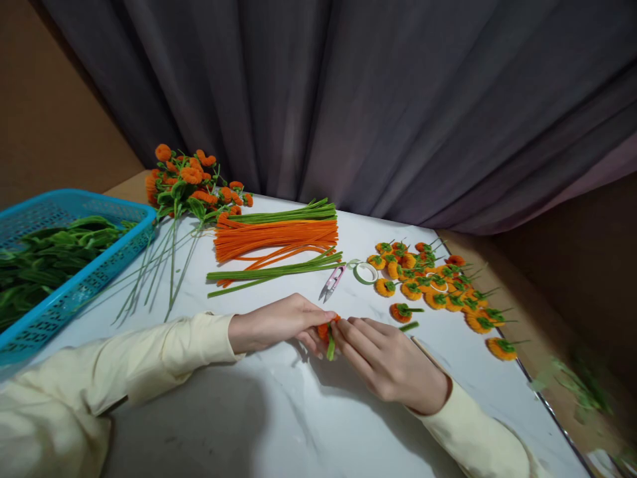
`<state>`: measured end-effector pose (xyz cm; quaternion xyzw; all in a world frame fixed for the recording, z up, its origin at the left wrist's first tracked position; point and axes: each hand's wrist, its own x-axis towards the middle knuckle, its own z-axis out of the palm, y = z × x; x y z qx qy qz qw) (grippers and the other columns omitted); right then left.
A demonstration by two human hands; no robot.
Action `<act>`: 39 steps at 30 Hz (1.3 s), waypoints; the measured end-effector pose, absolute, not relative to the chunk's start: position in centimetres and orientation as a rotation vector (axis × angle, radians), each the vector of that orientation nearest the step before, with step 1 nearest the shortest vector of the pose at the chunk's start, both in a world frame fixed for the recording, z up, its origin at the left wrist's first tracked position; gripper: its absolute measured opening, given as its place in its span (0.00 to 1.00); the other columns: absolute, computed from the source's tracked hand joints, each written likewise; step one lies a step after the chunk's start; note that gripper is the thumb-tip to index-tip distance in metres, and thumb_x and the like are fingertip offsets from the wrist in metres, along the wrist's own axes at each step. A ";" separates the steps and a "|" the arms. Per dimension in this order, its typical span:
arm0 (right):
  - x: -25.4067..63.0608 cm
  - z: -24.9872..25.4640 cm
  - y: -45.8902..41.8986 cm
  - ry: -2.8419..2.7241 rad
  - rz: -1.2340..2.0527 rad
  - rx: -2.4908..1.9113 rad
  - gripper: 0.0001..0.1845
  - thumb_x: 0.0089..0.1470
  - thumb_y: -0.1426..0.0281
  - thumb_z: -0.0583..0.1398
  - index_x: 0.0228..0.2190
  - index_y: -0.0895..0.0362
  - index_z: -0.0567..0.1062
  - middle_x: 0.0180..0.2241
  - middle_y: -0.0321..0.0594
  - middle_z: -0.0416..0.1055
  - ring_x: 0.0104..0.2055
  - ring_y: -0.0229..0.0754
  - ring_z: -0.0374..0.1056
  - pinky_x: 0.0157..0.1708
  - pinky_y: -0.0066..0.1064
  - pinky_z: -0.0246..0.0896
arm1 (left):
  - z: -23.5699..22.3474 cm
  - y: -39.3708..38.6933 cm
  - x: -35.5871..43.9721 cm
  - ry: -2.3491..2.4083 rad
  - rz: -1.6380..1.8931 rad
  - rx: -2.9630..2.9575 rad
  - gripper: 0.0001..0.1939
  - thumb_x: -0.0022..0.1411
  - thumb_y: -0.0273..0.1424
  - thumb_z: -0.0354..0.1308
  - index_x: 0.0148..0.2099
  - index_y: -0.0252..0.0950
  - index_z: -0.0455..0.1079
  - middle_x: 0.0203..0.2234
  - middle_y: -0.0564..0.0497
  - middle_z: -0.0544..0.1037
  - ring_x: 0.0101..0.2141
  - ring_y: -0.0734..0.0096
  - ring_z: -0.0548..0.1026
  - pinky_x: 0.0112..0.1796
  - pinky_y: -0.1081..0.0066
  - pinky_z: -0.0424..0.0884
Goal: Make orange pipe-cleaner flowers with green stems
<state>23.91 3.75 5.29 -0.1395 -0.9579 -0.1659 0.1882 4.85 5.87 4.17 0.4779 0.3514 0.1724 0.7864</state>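
Observation:
Between my two hands is a small orange pipe-cleaner flower (324, 330) with a green pipe-cleaner piece hanging down from it. My left hand (286, 322) pinches the flower from the left, thumb on top. From the right, the fingertips of my right hand (381, 355) close on the same flower and its green piece. Both hands are just above the white tabletop. A finished-looking orange flower with a green stem (401, 312) lies beyond my right hand, beside a short green pipe-cleaner piece (409, 326). Pink thread snips (332, 283) lie beyond the fingers.
A blue basket (107, 271) of green leaves stands at left. Behind it lie long-stemmed orange flowers (192, 176). Orange pipe cleaners (276, 239) and green pipe cleaners (273, 270) lie mid-table, near a tape roll (365, 273). Several yellow-orange flower heads (435, 300) cover the right side. A grey curtain (318, 99) hangs behind.

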 end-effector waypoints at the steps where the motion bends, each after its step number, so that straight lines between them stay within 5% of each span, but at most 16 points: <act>1: 23.8 5.2 3.7 -2.703 -0.479 -0.394 0.19 0.59 0.81 0.45 0.27 0.64 0.72 0.28 0.49 0.71 0.29 0.41 0.67 0.27 0.33 0.65 | 4.2 5.8 4.8 0.778 0.375 1.049 0.19 0.59 0.42 0.54 0.31 0.28 0.72 0.26 0.46 0.77 0.27 0.72 0.74 0.35 0.70 0.70; 19: 23.5 4.6 3.3 -2.667 -0.440 -0.452 0.14 0.58 0.83 0.44 0.39 0.69 0.66 0.22 0.42 0.66 0.22 0.39 0.61 0.19 0.30 0.56 | 4.5 5.3 5.0 1.001 0.379 1.319 0.20 0.61 0.41 0.49 0.28 0.29 0.70 0.25 0.48 0.75 0.28 0.70 0.73 0.33 0.71 0.71; 27: 23.3 3.3 3.2 -2.510 0.028 -0.788 0.10 0.58 0.80 0.47 0.31 0.59 0.65 0.22 0.36 0.62 0.21 0.36 0.57 0.19 0.28 0.49 | 4.6 4.6 4.9 1.124 0.517 1.796 0.23 0.65 0.36 0.43 0.22 0.32 0.66 0.15 0.56 0.65 0.20 0.78 0.60 0.23 0.77 0.56; 35: 22.5 4.5 3.0 -2.217 0.645 -1.062 0.09 0.58 0.76 0.52 0.26 0.58 0.67 0.18 0.32 0.65 0.18 0.31 0.60 0.21 0.21 0.55 | 4.3 4.6 4.8 1.097 0.576 1.935 0.21 0.66 0.33 0.42 0.26 0.32 0.69 0.17 0.56 0.69 0.20 0.78 0.62 0.24 0.77 0.56; 39: 22.5 4.5 2.8 -2.144 0.647 -1.111 0.07 0.58 0.76 0.51 0.31 0.58 0.68 0.18 0.31 0.66 0.18 0.31 0.61 0.20 0.20 0.55 | 4.3 4.7 4.8 1.121 0.580 2.027 0.21 0.66 0.32 0.41 0.27 0.32 0.70 0.17 0.56 0.69 0.19 0.79 0.62 0.24 0.77 0.55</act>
